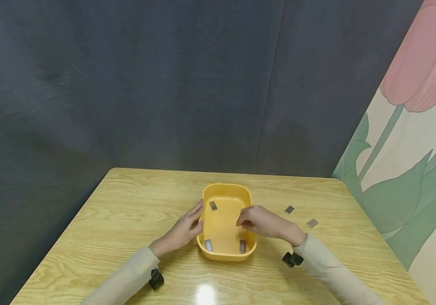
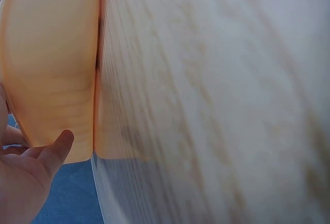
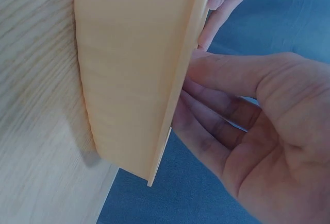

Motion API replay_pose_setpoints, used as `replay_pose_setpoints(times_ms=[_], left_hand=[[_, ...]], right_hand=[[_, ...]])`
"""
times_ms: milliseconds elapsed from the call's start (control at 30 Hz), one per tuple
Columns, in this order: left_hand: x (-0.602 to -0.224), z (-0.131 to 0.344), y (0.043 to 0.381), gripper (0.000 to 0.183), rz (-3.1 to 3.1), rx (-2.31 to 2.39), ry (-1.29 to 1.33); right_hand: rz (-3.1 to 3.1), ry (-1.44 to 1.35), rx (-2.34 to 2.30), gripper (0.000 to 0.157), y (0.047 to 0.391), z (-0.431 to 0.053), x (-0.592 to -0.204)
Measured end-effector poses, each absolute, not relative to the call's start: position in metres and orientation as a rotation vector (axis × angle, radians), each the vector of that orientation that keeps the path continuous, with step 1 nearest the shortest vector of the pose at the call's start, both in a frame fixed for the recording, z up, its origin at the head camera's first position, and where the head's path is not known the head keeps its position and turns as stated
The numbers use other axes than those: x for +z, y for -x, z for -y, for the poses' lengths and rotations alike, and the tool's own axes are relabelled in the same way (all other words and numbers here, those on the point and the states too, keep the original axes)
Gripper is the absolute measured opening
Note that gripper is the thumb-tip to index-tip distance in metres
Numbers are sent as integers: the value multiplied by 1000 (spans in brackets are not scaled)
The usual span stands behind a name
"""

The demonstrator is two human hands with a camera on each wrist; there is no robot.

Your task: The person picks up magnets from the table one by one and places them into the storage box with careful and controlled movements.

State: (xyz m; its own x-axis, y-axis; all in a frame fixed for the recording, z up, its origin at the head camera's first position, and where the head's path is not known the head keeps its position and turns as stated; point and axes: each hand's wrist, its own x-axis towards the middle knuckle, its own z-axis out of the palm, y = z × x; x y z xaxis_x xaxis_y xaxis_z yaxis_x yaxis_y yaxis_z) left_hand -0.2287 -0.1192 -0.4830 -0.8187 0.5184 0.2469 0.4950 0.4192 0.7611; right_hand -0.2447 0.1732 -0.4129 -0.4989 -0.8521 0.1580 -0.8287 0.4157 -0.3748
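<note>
A yellow rectangular tray (image 1: 225,226) with rounded corners stands on the table. Three small flat rectangular pieces lie inside: a dark one (image 1: 213,206) at the far left, a pale shiny one (image 1: 208,245) at the near left and a brownish one (image 1: 242,246) at the near right. My left hand (image 1: 183,231) holds the tray's left wall, with a finger against the outside in the left wrist view. Over the tray's right side, my right hand (image 1: 261,221) has curled fingers drawn towards the thumb. Its fingertips are behind the rim in the right wrist view, so anything between them is hidden.
Two more small rectangular pieces lie on the wooden table (image 1: 145,199) right of the tray, one farther back (image 1: 289,209) and one nearer the right edge (image 1: 312,223). A dark curtain (image 1: 187,93) hangs behind the table. A wall with painted tulips (image 1: 412,169) borders the right.
</note>
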Motion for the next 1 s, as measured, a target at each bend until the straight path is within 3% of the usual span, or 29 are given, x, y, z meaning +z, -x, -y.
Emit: replay_pose_setpoints(times_ms=[1000], left_hand=[[-483,119,228,56,-2599,1417,-939]], right_hand=[[-2639,1489,-641,17,245,-182,-406]])
